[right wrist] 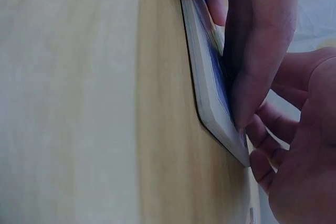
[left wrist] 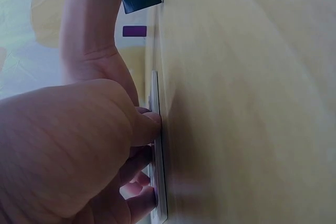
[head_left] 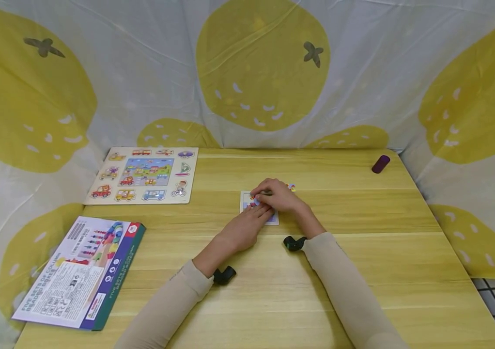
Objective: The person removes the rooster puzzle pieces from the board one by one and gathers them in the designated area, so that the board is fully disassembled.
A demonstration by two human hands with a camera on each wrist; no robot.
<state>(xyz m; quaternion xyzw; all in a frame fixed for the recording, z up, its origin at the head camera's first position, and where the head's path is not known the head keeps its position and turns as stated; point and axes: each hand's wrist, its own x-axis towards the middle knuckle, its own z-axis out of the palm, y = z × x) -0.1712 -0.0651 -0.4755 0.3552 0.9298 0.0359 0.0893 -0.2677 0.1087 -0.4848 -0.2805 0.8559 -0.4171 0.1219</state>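
A small flat picture puzzle board lies on the table at the middle of the head view, white-rimmed and largely covered by both hands. My left hand rests across its near side, fingers straight on the surface. In the left wrist view the left thumb touches the board's edge. From the right, my right hand bends over the far half, its bent fingers pinching a small colourful puzzle piece against the board. Those fingers hide most of the piece. Just beyond the right hand lies another small colourful piece.
A larger vehicle picture puzzle lies at the back left. The bead-set box is at the near left. A dark purple cylinder lies at the back right. A fruit-printed curtain borders the table.
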